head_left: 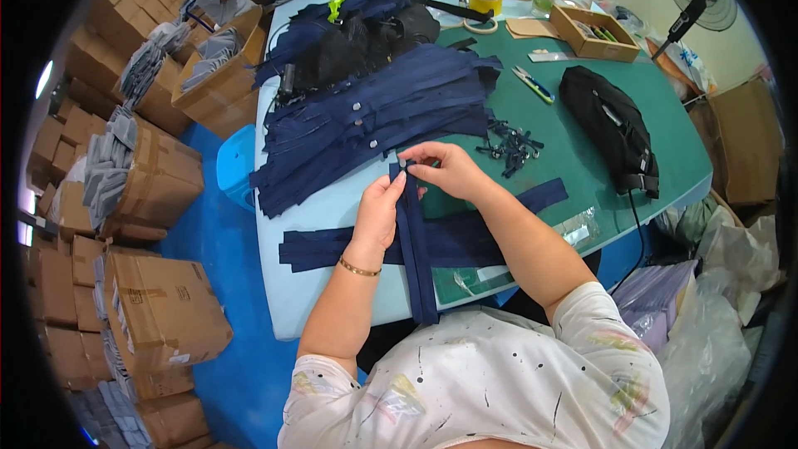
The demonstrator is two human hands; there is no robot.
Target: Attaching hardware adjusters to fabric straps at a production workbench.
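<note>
One left hand (378, 209), one right hand (451, 171), grips narrow, pinching one navy strip (416, 259); one black bag (609, 129).

Left forearm (342, 303) runs up from below, left hand (378, 212) closed in a grip, thumb (394, 187) extended on top. Right forearm (528, 245) angles inward, right hand (449, 169) pinching, thumb to forefinger (421, 150); its lower fingers (422, 192) look curled, partly hidden.

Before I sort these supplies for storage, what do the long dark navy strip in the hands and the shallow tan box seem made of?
Long dark navy strip: probably fabric, matte; it shows no shine and looks supple, though the fibre is unclear.
Shallow tan box: likely wood, low-sheen, judging by its thick, pale-brown walls.
</note>
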